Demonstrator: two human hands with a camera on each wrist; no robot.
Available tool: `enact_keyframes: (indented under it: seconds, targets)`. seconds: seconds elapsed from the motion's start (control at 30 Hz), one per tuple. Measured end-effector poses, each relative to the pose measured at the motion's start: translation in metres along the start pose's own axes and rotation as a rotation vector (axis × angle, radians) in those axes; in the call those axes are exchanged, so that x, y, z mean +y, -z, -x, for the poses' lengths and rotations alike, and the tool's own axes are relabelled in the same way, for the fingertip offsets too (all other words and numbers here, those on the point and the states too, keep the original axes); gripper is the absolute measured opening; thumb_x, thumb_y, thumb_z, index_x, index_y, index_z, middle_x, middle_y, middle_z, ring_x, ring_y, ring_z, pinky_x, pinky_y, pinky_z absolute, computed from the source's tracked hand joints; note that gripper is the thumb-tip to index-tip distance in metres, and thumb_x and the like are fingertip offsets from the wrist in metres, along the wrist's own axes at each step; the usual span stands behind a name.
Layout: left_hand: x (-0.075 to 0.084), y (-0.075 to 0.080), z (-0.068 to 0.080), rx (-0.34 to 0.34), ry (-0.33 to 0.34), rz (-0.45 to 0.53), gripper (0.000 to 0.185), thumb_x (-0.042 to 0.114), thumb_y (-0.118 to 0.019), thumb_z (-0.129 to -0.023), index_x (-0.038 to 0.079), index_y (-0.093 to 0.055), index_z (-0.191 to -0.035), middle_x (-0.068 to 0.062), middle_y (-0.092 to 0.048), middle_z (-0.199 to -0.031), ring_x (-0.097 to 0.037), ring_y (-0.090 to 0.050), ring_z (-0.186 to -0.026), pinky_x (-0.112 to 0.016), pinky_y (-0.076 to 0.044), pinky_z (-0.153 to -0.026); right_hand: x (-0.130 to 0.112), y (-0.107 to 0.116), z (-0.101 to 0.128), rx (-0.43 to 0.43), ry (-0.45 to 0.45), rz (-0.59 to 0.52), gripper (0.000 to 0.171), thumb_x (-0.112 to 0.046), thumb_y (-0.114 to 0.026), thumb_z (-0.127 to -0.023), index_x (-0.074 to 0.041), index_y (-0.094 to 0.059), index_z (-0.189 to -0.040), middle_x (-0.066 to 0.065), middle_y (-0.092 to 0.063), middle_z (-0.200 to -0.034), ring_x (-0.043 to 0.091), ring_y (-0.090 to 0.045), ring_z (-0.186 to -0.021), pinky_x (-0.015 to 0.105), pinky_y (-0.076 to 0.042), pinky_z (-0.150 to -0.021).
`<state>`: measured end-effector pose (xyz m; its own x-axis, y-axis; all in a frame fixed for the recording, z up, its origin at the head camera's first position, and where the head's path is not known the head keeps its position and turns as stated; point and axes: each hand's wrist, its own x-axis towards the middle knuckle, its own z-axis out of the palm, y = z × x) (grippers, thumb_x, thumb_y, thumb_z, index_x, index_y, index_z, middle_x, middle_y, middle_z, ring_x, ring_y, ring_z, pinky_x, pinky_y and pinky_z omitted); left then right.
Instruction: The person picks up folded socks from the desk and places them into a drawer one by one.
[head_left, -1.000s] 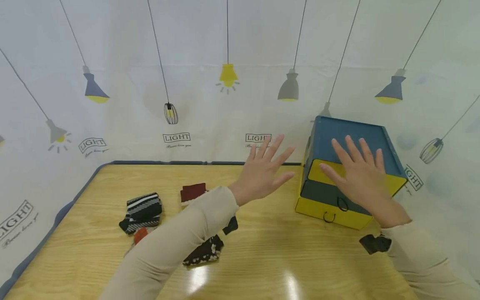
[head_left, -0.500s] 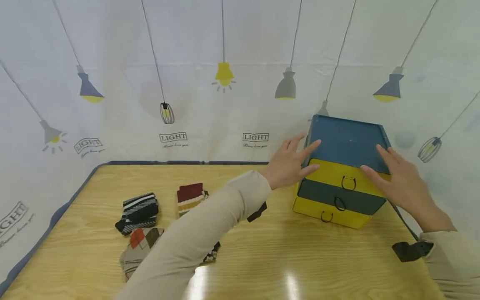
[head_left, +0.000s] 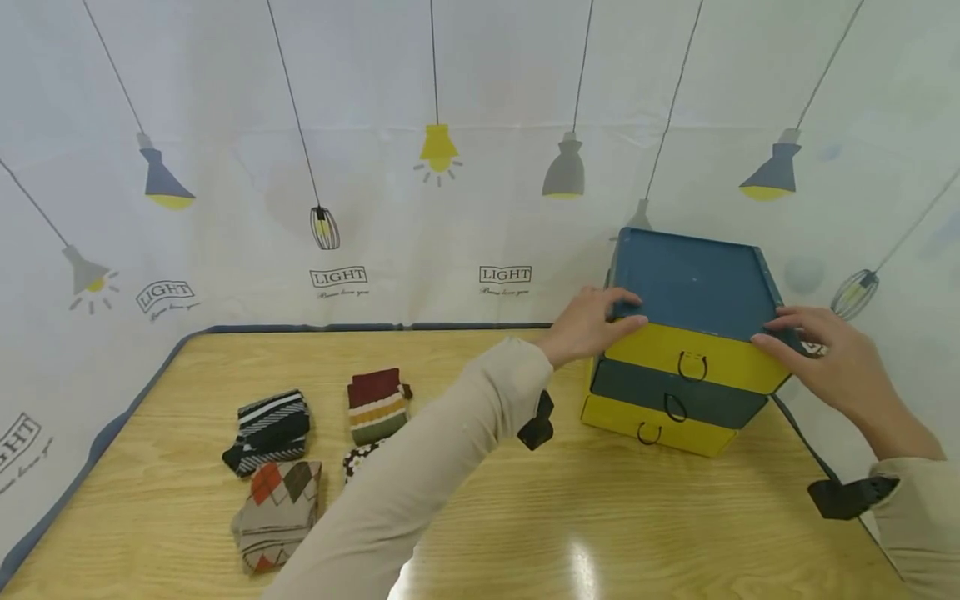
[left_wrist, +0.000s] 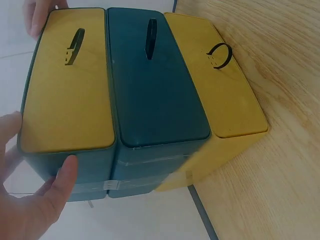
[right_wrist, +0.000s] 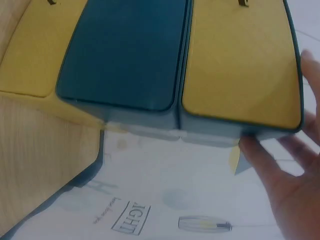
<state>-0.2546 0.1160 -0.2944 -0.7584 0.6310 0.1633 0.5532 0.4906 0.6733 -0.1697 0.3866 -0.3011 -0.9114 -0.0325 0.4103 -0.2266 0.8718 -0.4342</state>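
A three-tier drawer box [head_left: 697,283] with a blue top stands at the table's right back, its yellow and dark green drawer fronts bearing black loop pulls. My left hand [head_left: 588,323] holds its upper left edge, fingers over the top; in the left wrist view the thumb [left_wrist: 65,175] lies along the side. At the upper right corner, my right hand [head_left: 843,358] grips the top tier, and its thumb [right_wrist: 262,157] meets the side in the right wrist view. All three drawers [left_wrist: 155,90] look pushed in.
Folded socks lie on the table's left: a black striped pair [head_left: 273,429], a beige argyle pair [head_left: 277,508], a maroon striped pair [head_left: 377,406] and a floral pair [head_left: 358,458] partly behind my left sleeve [head_left: 420,467]. A lamp-print sheet [head_left: 420,250] hangs behind.
Both hands were spread in the air, the right one in front of the drawer box. They have moved apart to its two sides and taken hold of the upper edges.
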Motion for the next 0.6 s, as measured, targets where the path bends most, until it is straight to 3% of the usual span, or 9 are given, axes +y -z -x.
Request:
enact_keyframes:
  seconds: [0.07, 0.13, 0.27, 0.43, 0.6]
  targets:
    - [-0.0008, -0.0003, 0.0004, 0.010, -0.002, 0.032, 0.036, 0.032, -0.050, -0.090, 0.016, -0.053, -0.123, -0.004, -0.052, -0.110, -0.015, -0.041, -0.086, -0.024, -0.036, -0.071, 0.0010, -0.0004, 0.0009, 0.009, 0.002, 0.018, 0.036, -0.023, -0.062, -0.083, 0.007, -0.058, -0.103, 0.028, -0.042, -0.122, 0.044, -0.045, -0.096, 0.057, -0.035, -0.077]
    - [-0.0015, -0.0002, 0.0005, 0.018, -0.010, 0.053, 0.034, 0.030, -0.051, -0.090, 0.015, -0.055, -0.120, -0.005, -0.053, -0.112, -0.015, -0.044, -0.089, -0.024, -0.037, -0.074, 0.0019, -0.0005, 0.0012, 0.013, -0.001, 0.045, 0.039, -0.025, -0.063, -0.082, 0.008, -0.057, -0.103, 0.029, -0.042, -0.121, 0.047, -0.046, -0.095, 0.059, -0.035, -0.075]
    - [-0.0037, 0.0009, -0.0001, 0.025, -0.022, 0.072, 0.030, 0.028, -0.054, -0.089, 0.015, -0.058, -0.116, -0.003, -0.048, -0.126, -0.013, -0.047, -0.096, -0.022, -0.039, -0.080, 0.0027, -0.0002, 0.0011, 0.024, -0.009, 0.075, 0.042, -0.026, -0.065, -0.080, 0.008, -0.057, -0.103, 0.030, -0.043, -0.120, 0.049, -0.047, -0.092, 0.060, -0.036, -0.072]
    - [-0.0053, 0.0012, -0.0006, 0.020, -0.034, 0.112, 0.028, 0.026, -0.056, -0.088, 0.015, -0.060, -0.113, -0.003, -0.049, -0.126, -0.011, -0.052, -0.087, -0.020, -0.042, -0.072, 0.0033, 0.0006, 0.0038, 0.032, 0.004, 0.064, 0.042, -0.023, -0.067, -0.079, 0.009, -0.058, -0.104, 0.030, -0.044, -0.120, 0.048, -0.047, -0.093, 0.058, -0.037, -0.071]
    - [-0.0076, 0.0028, -0.0002, 0.018, -0.026, 0.142, 0.028, 0.026, -0.056, -0.088, 0.015, -0.060, -0.113, -0.003, -0.047, -0.128, -0.014, -0.054, -0.100, -0.023, -0.044, -0.079, 0.0024, -0.0006, 0.0035, 0.024, -0.012, 0.059, 0.044, -0.025, -0.067, -0.079, 0.008, -0.058, -0.106, 0.027, -0.044, -0.122, 0.046, -0.046, -0.096, 0.057, -0.036, -0.072]
